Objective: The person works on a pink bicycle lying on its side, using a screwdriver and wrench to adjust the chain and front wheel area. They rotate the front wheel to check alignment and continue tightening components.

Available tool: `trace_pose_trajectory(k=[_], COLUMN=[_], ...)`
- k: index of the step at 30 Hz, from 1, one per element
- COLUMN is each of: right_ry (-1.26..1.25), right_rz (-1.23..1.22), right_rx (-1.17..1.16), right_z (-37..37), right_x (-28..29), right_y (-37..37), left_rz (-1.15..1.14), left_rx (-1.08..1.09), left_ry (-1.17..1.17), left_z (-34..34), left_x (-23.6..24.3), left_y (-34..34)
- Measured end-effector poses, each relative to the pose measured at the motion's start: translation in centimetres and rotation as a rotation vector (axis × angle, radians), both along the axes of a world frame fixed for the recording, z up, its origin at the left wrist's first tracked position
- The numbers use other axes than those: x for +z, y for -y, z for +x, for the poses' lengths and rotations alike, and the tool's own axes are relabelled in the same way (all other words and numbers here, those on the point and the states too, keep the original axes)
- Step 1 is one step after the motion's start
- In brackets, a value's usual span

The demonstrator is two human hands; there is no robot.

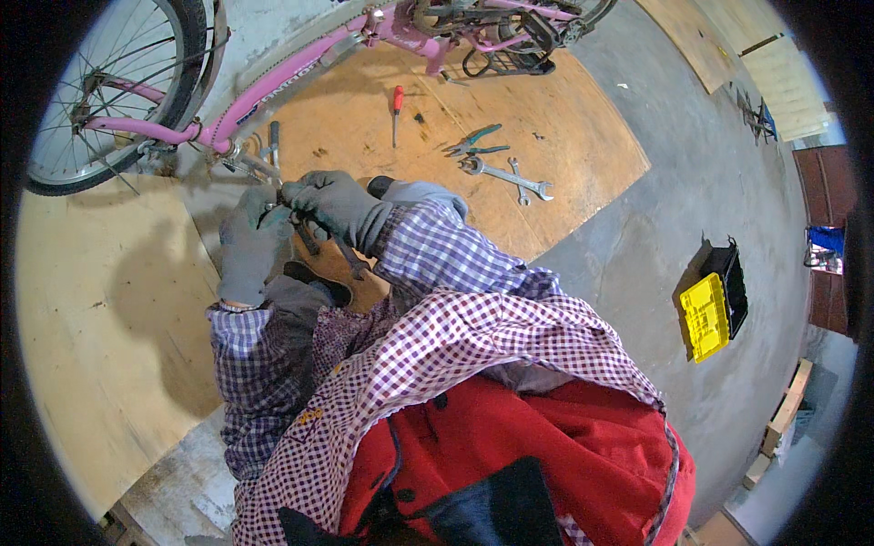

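Note:
A pink bicycle (273,84) stretches across the top left, its front wheel (118,91) at the far left. Below the front end of its frame, a silver metal stem (250,166) runs down toward my hands. My left hand (250,241), in a grey glove, is closed at the stem's lower end. Close beside it, my right hand (337,207), also gloved, pinches at the same spot. Fingers hide most of the small metal part between them, so its exact kind is unclear. Just under my hands shows a dark grip-like bar (308,238).
On the brown board (583,164) lie a red-handled screwdriver (397,102), pliers (475,141), a large wrench (505,175) and a smaller wrench (519,180). A yellow-and-black toolbox (706,314) stands open on the concrete at right. Light plywood (91,318) covers the left.

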State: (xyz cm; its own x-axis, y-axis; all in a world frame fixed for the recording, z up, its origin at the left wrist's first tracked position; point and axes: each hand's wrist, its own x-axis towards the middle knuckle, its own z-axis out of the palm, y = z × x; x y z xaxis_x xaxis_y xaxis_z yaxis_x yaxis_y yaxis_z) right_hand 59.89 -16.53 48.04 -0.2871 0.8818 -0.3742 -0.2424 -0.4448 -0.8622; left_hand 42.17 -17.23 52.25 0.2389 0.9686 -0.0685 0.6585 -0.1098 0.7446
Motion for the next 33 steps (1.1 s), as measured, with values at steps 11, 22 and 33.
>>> trace_pose_trajectory(k=[11,22,33], right_ry=[0.075,0.161,0.223], right_rz=[0.207,0.101,0.661], right_rx=[0.167,0.248,0.305], right_z=[1.5,1.4,0.8], right_x=[-2.1,-2.6,-5.6], right_y=[0.0,-0.3,-0.5], left_rz=[0.295,0.017,-0.012], left_rx=[-0.176,-0.302,-0.477], left_ry=[-0.383,-0.196,-0.353], left_z=[0.6,1.6,0.1], left_x=[-0.7,3.6,3.3], left_y=[0.2,-0.4,-1.9])
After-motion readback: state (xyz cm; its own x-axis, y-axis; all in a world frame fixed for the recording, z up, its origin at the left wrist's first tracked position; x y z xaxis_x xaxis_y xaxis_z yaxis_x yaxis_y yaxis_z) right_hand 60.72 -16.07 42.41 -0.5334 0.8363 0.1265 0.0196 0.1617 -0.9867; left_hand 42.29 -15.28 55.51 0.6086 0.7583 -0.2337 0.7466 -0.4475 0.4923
